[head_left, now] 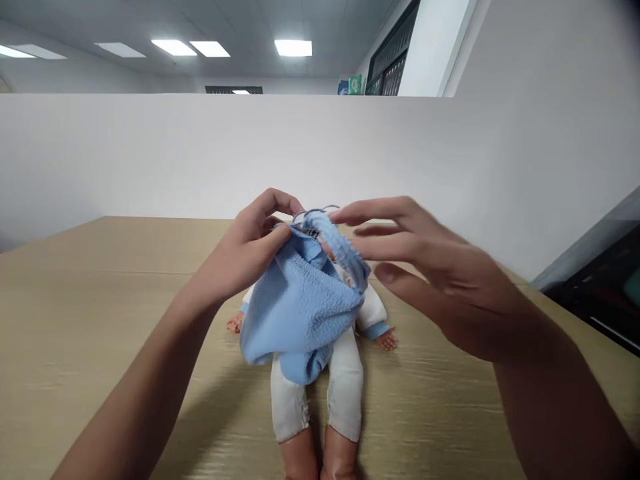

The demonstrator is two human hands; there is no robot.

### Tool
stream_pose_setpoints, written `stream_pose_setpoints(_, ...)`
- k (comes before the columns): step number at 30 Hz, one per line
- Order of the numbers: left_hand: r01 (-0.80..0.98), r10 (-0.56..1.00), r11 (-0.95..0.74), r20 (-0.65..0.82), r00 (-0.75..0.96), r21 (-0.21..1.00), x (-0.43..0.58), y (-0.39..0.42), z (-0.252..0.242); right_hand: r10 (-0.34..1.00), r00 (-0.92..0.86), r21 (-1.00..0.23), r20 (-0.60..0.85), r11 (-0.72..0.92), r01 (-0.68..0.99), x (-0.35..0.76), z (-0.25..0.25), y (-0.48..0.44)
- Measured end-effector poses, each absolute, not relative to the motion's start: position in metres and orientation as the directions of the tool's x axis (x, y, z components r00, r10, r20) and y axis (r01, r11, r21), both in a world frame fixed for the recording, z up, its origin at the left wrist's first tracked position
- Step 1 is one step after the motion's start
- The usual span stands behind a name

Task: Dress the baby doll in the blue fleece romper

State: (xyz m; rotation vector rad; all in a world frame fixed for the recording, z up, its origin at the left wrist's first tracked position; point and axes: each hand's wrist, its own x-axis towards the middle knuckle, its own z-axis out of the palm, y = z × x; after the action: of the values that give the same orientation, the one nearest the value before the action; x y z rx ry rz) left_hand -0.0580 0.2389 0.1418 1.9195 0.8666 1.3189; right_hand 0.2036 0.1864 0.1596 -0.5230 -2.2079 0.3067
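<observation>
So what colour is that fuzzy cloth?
The fuzzy cloth is light blue; head view shows it.

The left hand (255,243) pinches a blue fleece garment (305,303), right hand (445,267) spread alongside, over a doll (345,383) (legs toward the tabletop's (125,293) near edge).

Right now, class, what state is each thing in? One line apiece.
Cloth, held up, bunched, its upper opening gaping.
Doll, clothed, lying on the table, arms spread, partly hidden by the cloth.
Left hand, pinching the cloth's edge.
Right hand, fingers outstretched at the cloth, thumb apart.
Ceiling lights, lit.
</observation>
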Motion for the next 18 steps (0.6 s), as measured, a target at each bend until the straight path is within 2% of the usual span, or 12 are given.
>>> stream_pose_setpoints(2,0.123,0.802,-0.575,0.528,0.281,0.809,-0.056,0.236,0.143,0.409,-0.613,-0.307,0.676,0.913,0.270,0.200,0.154,0.193)
stream_pose_setpoints(4,0.051,0.784,-0.587,0.552,0.283,0.808,-0.054,0.235,0.143,0.379,-0.572,-0.251,0.727,0.923,0.292,0.197,0.148,0.202)
stream_pose_setpoints(7,-0.126,0.772,-0.537,0.546,0.327,0.834,-0.054,0.238,0.140,0.377,-0.506,-0.268,0.776,0.923,0.276,0.197,0.143,0.212)
stream_pose_setpoints(10,-0.266,0.778,-0.438,0.511,0.365,0.858,-0.055,0.243,0.136,0.429,-0.578,-0.366,0.694,0.902,0.230,0.200,0.139,0.219)
stream_pose_setpoints(13,-0.326,0.787,-0.415,0.515,0.341,0.849,-0.050,0.243,0.135,0.520,-0.618,-0.523,0.590,0.829,0.198,0.200,0.134,0.225)
stream_pose_setpoints(15,-0.314,0.783,-0.447,0.536,0.315,0.838,-0.047,0.240,0.137,0.610,-0.607,-0.638,0.509,0.741,0.209,0.198,0.131,0.226)
stream_pose_setpoints(18,-0.198,0.736,-0.580,0.612,0.288,0.790,-0.047,0.236,0.140,0.689,-0.640,-0.740,0.339,0.615,0.271,0.194,0.128,0.223)
